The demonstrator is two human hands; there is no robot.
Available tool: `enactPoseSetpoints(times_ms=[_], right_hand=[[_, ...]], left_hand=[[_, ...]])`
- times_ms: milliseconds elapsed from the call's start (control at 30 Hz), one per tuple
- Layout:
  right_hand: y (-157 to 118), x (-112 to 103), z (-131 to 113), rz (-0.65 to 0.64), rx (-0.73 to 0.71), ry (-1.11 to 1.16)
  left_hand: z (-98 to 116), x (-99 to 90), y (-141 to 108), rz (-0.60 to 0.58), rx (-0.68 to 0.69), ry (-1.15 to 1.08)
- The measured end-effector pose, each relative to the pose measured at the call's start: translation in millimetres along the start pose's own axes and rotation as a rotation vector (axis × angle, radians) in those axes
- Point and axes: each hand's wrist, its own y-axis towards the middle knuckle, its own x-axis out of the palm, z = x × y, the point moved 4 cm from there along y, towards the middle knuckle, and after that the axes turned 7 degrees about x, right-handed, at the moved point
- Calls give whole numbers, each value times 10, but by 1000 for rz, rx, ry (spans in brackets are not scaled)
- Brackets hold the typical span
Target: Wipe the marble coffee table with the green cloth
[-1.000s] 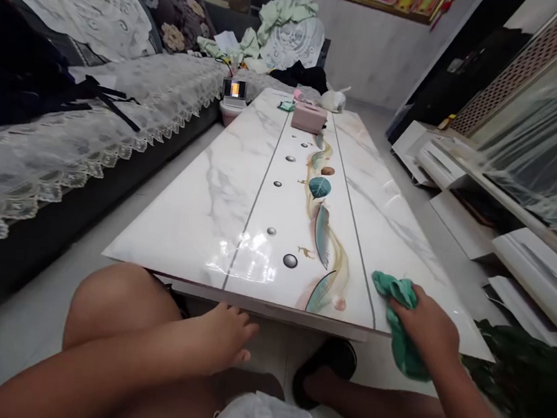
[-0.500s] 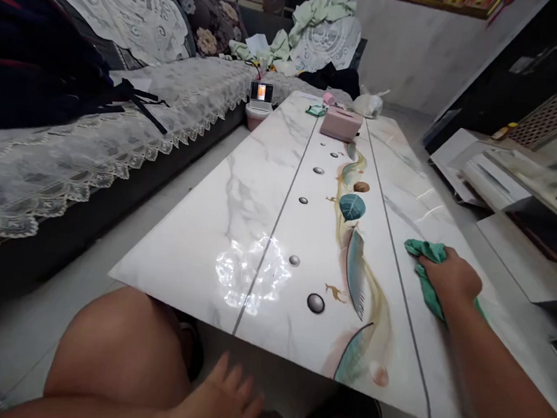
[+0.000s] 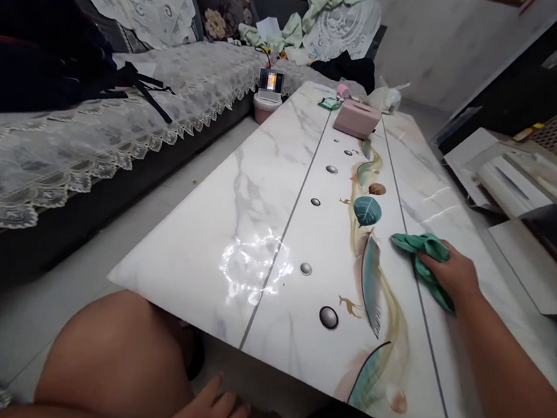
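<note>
My right hand (image 3: 455,273) is closed on a crumpled green cloth (image 3: 437,248), which lies against the right side of the glossy white marble-patterned table (image 3: 194,240). One end of the cloth sticks out leftward, near the printed teal leaf, and another part trails under the hand. At the bottom edge of the view, my left hand (image 3: 217,415) is held low in front of the table's near edge, beside my bent knee. Its fingers are loosely apart with nothing in them, and it does not touch the table.
At the table's far end sit a pink tissue box (image 3: 356,118), a small green packet (image 3: 329,103) and a plastic bag (image 3: 385,98). A lace-covered sofa (image 3: 172,83) runs along the left. A small laptop (image 3: 271,86) rests on a pink bucket. White cabinets (image 3: 494,170) line the right.
My right hand has slid the green cloth leftward over the tabletop, toward the grey line. My left hand sits slightly lower. The camera view has tilted down a little.
</note>
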Motion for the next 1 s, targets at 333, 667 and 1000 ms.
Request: enactPoseSetpoints(times_ms=[333, 667, 1000], right_hand=[[-1400, 275, 142, -60, -417, 33], [-2958, 517, 450, 19, -779, -18], [-2342, 651, -1030, -57, -783, -142]], left_hand=[[209, -1080, -14, -294, -307, -241], [422, -1006, 109, -258, -225, -23], [311, -930, 262, -258, -331, -8]])
